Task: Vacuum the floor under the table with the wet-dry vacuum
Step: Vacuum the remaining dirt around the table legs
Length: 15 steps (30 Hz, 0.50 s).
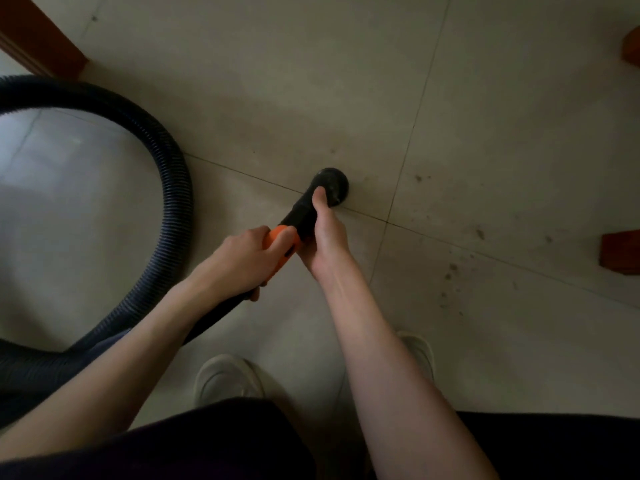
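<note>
A black round brush nozzle point(331, 184) sits on the beige tiled floor point(485, 133), near where the tile seams cross. Behind it runs a black tube with an orange handle section point(280, 242). My left hand point(239, 261) grips the orange handle from above. My right hand point(323, 233) grips the black tube just behind the nozzle, thumb lying along it. The black ribbed hose point(173, 188) loops away to the left and comes back under my left arm. Dark crumbs point(450, 271) lie scattered on the tiles to the right of the nozzle.
Reddish wooden legs stand around the area: one at top left point(45, 39), one at top right point(631, 46), one at right point(620, 252). My two pale shoes point(225, 379) stand close below the hands. The vacuum body is out of view.
</note>
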{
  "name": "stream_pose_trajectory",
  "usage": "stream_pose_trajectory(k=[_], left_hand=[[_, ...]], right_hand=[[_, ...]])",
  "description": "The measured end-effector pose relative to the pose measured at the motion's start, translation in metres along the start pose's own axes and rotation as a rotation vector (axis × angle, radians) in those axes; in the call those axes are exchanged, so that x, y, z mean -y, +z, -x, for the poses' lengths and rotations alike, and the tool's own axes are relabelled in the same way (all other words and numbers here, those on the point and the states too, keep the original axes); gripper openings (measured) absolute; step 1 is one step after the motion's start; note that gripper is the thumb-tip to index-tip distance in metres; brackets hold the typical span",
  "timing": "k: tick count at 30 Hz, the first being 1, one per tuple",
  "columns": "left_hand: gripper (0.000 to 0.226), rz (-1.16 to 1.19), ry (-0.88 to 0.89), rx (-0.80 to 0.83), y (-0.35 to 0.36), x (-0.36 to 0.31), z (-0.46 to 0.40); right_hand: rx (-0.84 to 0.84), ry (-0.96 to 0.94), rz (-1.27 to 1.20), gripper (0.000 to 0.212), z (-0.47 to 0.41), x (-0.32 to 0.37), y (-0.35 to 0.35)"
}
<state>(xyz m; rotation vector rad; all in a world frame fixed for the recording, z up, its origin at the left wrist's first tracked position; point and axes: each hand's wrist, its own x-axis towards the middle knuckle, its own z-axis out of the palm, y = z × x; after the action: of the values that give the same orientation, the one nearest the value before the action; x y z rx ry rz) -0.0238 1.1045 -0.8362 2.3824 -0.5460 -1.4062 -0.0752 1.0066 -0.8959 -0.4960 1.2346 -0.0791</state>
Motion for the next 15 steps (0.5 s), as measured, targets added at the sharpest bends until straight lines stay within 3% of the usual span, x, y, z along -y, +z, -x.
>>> stream_pose_trajectory(k=[5,15], left_hand=[[0.046,-0.021,-0.023,-0.032,-0.009,-0.005,-0.02],[0.045,-0.085,-0.02,0.019,-0.044,-0.027,-0.047]], right_hand=[[0.014,0.022,0.033,0.052,-0.015,0.015,0.017],[0.039,0.026,-0.126,0.042,-0.03,0.042,0.038]])
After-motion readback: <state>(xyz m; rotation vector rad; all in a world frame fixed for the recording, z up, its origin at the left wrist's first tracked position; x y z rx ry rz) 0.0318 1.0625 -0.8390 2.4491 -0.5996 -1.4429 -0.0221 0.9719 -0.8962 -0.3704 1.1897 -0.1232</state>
